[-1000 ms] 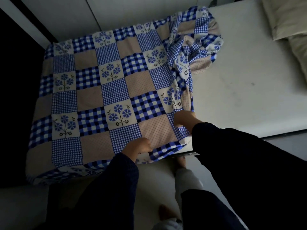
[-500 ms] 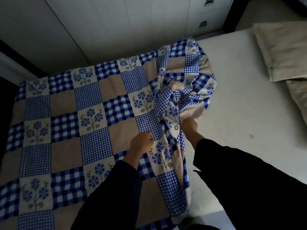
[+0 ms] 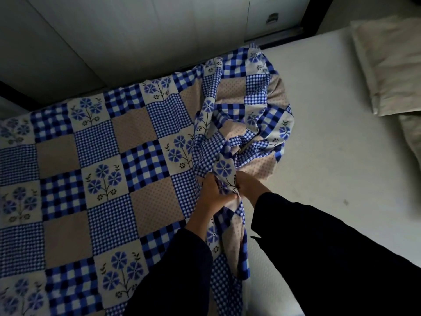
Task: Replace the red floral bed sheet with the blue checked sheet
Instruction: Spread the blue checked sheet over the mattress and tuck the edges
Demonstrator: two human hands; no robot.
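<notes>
Two dark sleeves [image 3: 330, 247] come in from the near edge, and the two hands meet in the middle of the view. The left hand [image 3: 213, 195] has its fingers curled round a gathered fold of the blue checked sheet [image 3: 109, 169]. The right hand [image 3: 247, 185], just beside it, grips the same fold from the right side with bent fingers. Both hands are closed on the cloth and are almost touching each other.

The sheet lies on the bed. Its left part is spread flat over the left half of the mattress [image 3: 330, 156], with squares of blue check, beige dots and blue flowers in straight rows. Its right part is not flat. It is bunched into a long ridge that runs from the near edge, under the hands, toward the far side, leaning a little to the right. Beyond the hands the ridge ends in a loose, rounded heap near the far edge of the bed.

To the right of the ridge the pale mattress is bare. At the far right a pale pillow [image 3: 387, 65] lies on it, and a second pillow [image 3: 412, 133] shows at the right edge, just nearer. Behind the bed stand pale cupboard doors [image 3: 159, 30], one with a small recessed handle [image 3: 272, 18]. The room is dim.
</notes>
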